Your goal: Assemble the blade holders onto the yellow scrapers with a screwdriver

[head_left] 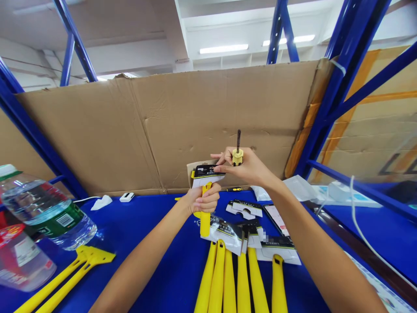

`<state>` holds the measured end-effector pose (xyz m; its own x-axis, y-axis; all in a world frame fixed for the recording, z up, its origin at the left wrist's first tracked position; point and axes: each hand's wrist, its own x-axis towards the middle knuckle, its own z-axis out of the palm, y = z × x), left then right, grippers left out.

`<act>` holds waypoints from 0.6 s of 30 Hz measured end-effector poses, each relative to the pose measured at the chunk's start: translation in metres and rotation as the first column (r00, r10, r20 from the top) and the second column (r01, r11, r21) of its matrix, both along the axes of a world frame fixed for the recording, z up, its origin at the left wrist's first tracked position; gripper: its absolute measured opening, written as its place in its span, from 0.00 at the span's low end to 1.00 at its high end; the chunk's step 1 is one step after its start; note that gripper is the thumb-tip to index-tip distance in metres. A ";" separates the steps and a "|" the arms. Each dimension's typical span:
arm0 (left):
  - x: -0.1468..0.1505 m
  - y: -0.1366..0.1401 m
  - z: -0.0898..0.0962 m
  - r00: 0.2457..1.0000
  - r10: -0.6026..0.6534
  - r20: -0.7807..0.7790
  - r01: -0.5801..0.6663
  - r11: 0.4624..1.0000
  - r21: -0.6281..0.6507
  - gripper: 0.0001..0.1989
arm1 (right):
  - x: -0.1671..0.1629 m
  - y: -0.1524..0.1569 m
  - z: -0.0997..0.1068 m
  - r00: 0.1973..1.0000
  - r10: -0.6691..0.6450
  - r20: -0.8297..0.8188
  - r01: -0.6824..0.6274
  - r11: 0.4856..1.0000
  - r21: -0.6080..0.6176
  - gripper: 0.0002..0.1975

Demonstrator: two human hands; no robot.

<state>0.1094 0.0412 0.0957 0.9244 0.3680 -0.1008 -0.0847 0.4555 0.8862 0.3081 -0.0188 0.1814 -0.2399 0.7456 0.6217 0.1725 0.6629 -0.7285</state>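
Observation:
My left hand is closed around a yellow scraper handle, held upright above the table. At its top sits a black-and-white printed card, and the scraper's head is mostly hidden behind it. My right hand is closed on a screwdriver, whose dark shaft points up between the fingers. The thumb and fingertips of that hand also touch the card's right edge. Below my hands lie several yellow scrapers, their heads covered by printed cards.
At the left stand a large water bottle and a clear plastic jar, beside two yellow scrapers. A phone and loose cards lie right of centre. A cardboard wall and blue rack posts enclose the table.

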 end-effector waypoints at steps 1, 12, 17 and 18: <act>0.000 -0.001 0.002 1.000 -0.019 -0.005 0.019 1.000 0.009 0.33 | 0.001 0.001 0.000 1.000 -0.018 0.006 0.018 1.000 -0.016 0.31; 0.011 -0.005 0.033 0.941 0.336 0.038 -0.329 0.884 0.331 0.20 | 0.021 0.001 0.007 0.929 -0.365 -0.059 0.369 0.924 0.104 0.27; 0.005 -0.012 0.041 0.720 0.634 0.284 -0.606 0.373 0.703 0.26 | 0.027 -0.001 0.012 0.803 -0.596 -0.012 0.581 0.778 0.240 0.22; 0.003 -0.014 0.043 0.703 0.640 0.308 -0.578 0.263 0.772 0.29 | 0.026 -0.001 0.012 0.811 -0.585 0.001 0.570 0.790 0.225 0.22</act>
<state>0.1125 0.0269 0.1383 0.3958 0.7615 0.5133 0.0435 -0.5739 0.8178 0.3342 -0.0199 0.1936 0.1481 0.6166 0.7732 0.6141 0.5555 -0.5606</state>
